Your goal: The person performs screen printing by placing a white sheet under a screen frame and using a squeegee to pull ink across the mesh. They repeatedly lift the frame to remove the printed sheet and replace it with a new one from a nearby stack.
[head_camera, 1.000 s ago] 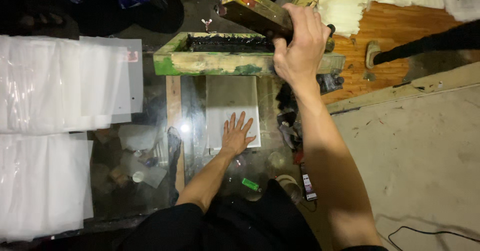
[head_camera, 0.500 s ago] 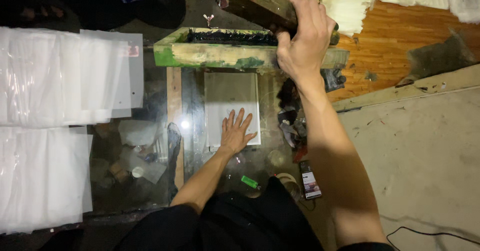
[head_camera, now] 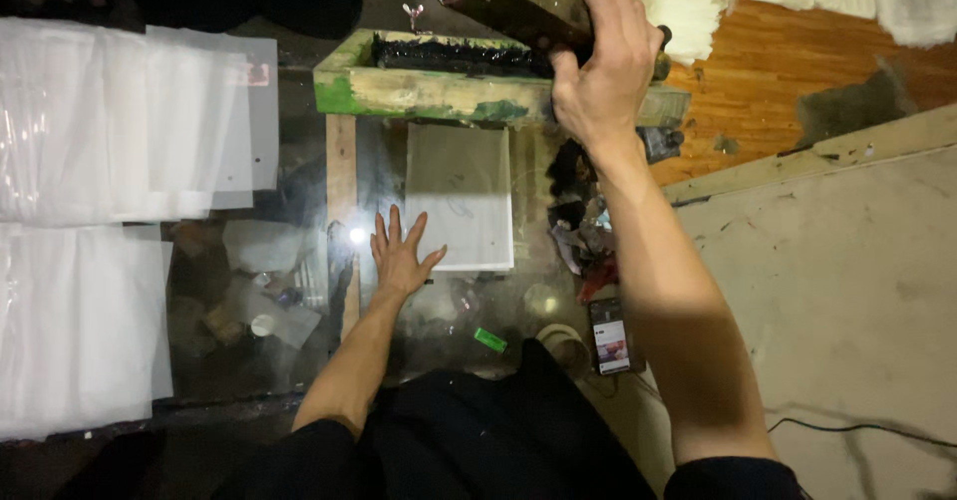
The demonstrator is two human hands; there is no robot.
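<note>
My right hand (head_camera: 603, 66) grips the top edge of a paint-stained wooden frame (head_camera: 419, 86), raised and tilted above a glass tabletop (head_camera: 299, 311); a dark inky strip runs along the frame's inner far edge. My left hand (head_camera: 401, 254) lies flat with fingers spread on the glass, touching the lower left corner of a white rectangular sheet (head_camera: 461, 196) that lies beneath the lifted frame. A wooden strip (head_camera: 341, 211) runs along the sheet's left side.
Stacks of translucent plastic sheets (head_camera: 90, 211) cover the left of the table. A phone (head_camera: 610, 335), a small green object (head_camera: 489, 339) and dark rags (head_camera: 583, 241) lie to the right of the sheet. Wooden boards (head_camera: 797, 61) and white cloth sit at the upper right.
The view has shifted a little; my right hand still holds the raised frame at about the same height. My left hand stays flat by the sheet's corner.
</note>
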